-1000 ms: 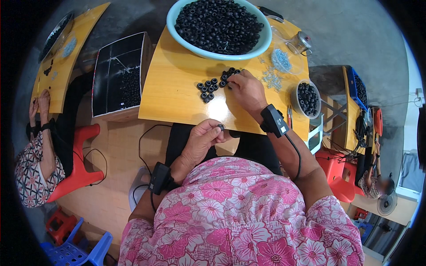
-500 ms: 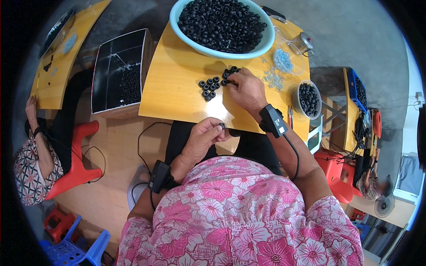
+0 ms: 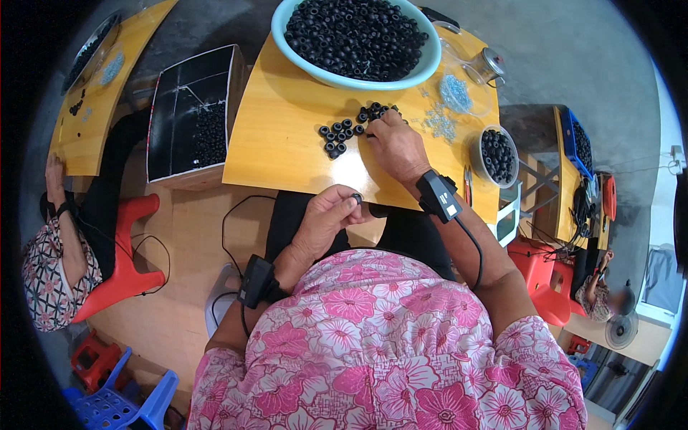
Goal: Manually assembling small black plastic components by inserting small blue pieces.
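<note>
My left hand (image 3: 326,221) is in front of the table edge, thumb and finger pinching a small black ring-shaped piece (image 3: 357,198). My right hand (image 3: 398,149) is over the table with its fingers closed. A dark piece (image 3: 370,136) shows at its fingertips, partly hidden. Close beside those fingertips lies a loose group of black ring-shaped pieces (image 3: 337,137), their round openings visible. More of the same pieces (image 3: 374,111) lie just beyond, partly covered by the right hand.
A pale blue basin (image 3: 281,44) heaped with black pieces stands at the table's far side. To the right are a clear tub (image 3: 479,170) of black pieces, small clear bits (image 3: 438,123) and a lidded jar (image 3: 491,66). An open box (image 3: 235,107) stands left of the table (image 3: 272,154).
My right hand has drawn slightly nearer to me, and more of the far pieces show past it. My left hand keeps its pinch on the black piece, which shows more clearly.
</note>
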### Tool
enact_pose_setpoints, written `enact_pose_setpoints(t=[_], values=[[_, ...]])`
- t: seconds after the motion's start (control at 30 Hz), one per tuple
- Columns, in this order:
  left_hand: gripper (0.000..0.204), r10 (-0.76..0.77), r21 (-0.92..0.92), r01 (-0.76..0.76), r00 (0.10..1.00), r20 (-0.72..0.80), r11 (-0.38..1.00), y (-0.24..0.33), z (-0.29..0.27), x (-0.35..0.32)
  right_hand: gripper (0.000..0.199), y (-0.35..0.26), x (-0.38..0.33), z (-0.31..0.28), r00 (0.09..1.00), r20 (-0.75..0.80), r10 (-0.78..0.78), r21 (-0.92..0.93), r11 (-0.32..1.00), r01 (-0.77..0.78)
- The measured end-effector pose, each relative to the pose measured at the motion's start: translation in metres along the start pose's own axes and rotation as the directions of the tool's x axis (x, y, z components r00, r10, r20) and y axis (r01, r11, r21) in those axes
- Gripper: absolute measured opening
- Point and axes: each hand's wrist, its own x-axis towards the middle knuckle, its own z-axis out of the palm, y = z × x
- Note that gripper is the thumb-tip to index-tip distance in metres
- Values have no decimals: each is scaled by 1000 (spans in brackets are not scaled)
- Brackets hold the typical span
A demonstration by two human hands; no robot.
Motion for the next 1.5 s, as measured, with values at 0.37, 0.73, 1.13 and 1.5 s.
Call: enact_pose_setpoints(t=[0.37, 0.73, 1.13, 1.5], values=[[14, 11, -3, -11, 1000, -2, 1000, 1, 4, -2, 10, 1, -18, -6, 992, -67, 106, 590, 806, -47], [14, 21, 21, -21, 999, 28, 1000, -3, 2, -1, 9, -3, -49, -12, 910, 287, 300, 929, 145, -341], [16, 14, 122, -16, 1000, 14, 992, -9, 0, -1, 19, -18, -80, -26, 816, 504, 282, 864, -180, -471], [17, 54, 247, -59, 998, 29, 967, -9, -3, -2, 15, -32, -98, -24, 823, 509, 251, 858, -72, -509]])
